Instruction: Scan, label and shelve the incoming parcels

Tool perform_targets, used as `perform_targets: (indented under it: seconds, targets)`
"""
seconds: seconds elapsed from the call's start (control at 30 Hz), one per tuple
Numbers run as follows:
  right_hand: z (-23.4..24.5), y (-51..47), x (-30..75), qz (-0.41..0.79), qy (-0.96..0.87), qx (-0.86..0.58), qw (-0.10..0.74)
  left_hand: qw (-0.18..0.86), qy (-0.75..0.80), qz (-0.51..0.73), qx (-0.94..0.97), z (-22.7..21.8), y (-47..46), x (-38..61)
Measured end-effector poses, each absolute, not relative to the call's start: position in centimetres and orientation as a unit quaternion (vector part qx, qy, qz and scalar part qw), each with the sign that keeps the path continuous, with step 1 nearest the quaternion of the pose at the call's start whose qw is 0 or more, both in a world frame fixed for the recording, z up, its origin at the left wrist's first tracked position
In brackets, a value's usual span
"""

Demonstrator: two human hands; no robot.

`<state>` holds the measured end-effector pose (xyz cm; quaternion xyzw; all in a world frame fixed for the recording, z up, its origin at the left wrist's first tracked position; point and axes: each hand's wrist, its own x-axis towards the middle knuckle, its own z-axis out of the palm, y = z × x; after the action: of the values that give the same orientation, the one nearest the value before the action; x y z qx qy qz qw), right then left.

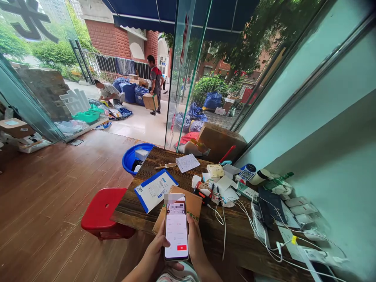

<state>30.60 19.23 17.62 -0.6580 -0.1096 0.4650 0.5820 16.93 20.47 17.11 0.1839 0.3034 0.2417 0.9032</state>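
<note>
Both my hands hold a smartphone (176,229) upright at the bottom middle, its lit screen facing me. My left hand (158,247) wraps its left side, the thumb lying over the screen's lower left. Along the right edge, my right hand (196,239) grips the phone with its thumb up the side. On the screen are a barcode picture at the top and a red button low down. Behind the phone lies a brown cardboard box (192,203) with green print, partly hidden. A blue-and-white envelope (157,189) with a label lies just left of the box.
The dark wooden table (132,211) bears papers, white cables (225,231) and a power strip (315,254) at right. A red stool (102,209) and a blue tub (129,156) stand left of it. Beyond the glass door, one person (155,82) carries a carton; another (110,92) crouches.
</note>
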Motion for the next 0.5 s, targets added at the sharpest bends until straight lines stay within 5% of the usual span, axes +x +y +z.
perform_targets:
  seconds: [0.5]
  targets:
    - [18.13,19.35,30.52,0.46,-0.114,-0.668,0.574,0.901,0.316,0.232,0.186,18.12,20.58,17.09]
